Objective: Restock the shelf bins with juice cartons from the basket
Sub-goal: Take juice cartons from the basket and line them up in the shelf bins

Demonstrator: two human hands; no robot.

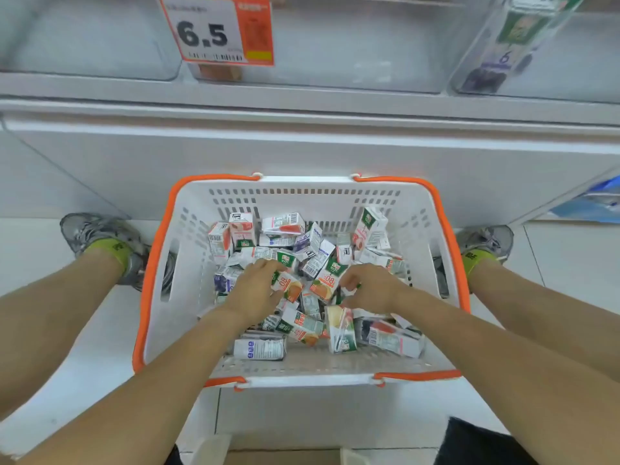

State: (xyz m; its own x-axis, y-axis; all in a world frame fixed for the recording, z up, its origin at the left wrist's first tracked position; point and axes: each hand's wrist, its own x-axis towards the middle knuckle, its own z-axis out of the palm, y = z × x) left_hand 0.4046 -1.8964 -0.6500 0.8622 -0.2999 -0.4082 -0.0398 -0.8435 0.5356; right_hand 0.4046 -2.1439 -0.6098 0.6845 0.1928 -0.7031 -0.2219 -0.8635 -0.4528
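Note:
A white basket with orange handles (188, 250) stands on the floor between my feet and holds several small juice cartons in a loose heap. My left hand (256, 286) is down in the heap and grips an orange-printed carton (289, 286). My right hand (369, 288) is beside it with its fingers curled on another orange-printed carton (327, 280). Clear shelf bins (84, 41) sit above; the left and middle ones look nearly bare. A bin at the top right (510, 45) holds upright cartons.
An orange price tag reading 6.5 (218, 28) hangs on the front of the middle bin. The white shelf ledge (302, 112) runs across above the basket. My shoes (100, 239) flank the basket on the white tiled floor.

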